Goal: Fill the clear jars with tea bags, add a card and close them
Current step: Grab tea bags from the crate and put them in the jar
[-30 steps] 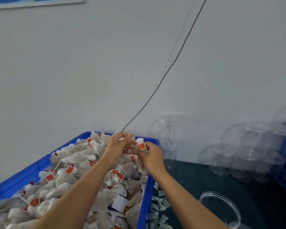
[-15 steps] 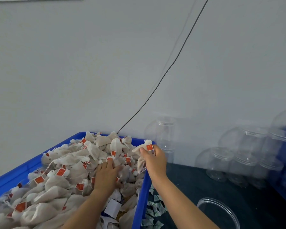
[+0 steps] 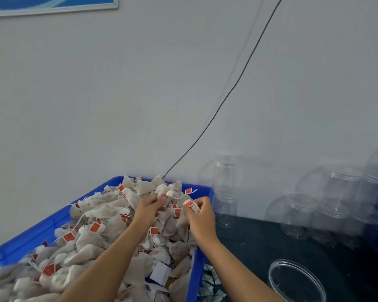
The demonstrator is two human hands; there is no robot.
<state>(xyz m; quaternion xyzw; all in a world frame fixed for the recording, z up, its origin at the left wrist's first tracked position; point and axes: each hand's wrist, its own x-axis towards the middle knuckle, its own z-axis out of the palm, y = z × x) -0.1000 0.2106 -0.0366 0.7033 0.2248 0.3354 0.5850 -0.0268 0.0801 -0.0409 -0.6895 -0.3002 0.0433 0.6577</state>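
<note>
Currently | left hand (image 3: 148,211) pinched a tea bag (image 3: 165,190) above the heap in the blue crate (image 3: 42,231) | right hand (image 3: 202,216) gripped more bags (image 3: 191,205) | open jar (image 3: 297,282) stood down-right, nearer the right hand.

There is one view only, from the camera on my head, looking forward and down along my forearms. It sits close above my left hand (image 3: 150,211) and right hand (image 3: 202,216), with the wall (image 3: 118,94) rising beyond them.
</note>
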